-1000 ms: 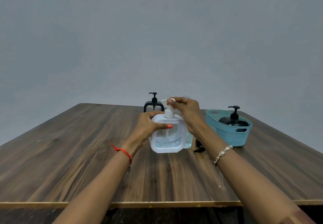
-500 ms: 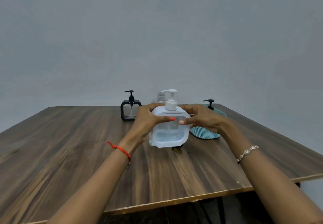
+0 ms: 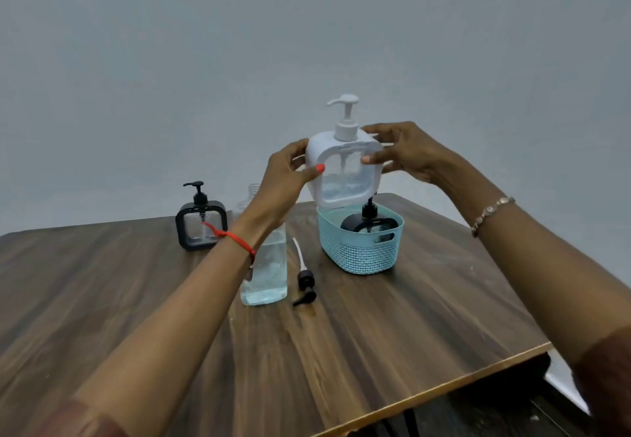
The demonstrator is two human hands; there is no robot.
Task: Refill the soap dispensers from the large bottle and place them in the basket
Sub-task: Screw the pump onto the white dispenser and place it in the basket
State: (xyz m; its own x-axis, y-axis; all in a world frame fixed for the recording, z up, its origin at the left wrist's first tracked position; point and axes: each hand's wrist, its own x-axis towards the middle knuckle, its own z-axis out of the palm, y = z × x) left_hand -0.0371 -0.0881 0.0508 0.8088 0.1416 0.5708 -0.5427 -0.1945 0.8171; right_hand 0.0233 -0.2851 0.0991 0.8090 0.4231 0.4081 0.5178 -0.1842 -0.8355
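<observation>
A white dispenser, a rounded-square plastic frame round a clear window with a white pump on top, is held in the air between 2 hands, tilted slightly. Its lower edge hangs just above the back rim of the basket; whether it touches the rim I cannot tell. A little clear liquid shows low in its window.

The left hand grips the dispenser's left side, thumb curled onto the front face and fingers wrapped behind. The right hand grips the upper right corner, thumb on the front and fingers curled over the shoulder.

The basket is pale blue plastic, oval, with a woven-look perforated wall and a slot handle. Inside it stands a black dispenser with a glossy rounded body and black pump.

On the dark wood-grain desk, the large bottle stands uncapped, clear and square-sided, with bluish liquid in its lower part, partly behind the left forearm. Just beside it lies a loose black pump with a white tube. Further left stands a black-framed dispenser with a clear window, well apart from the basket.
</observation>
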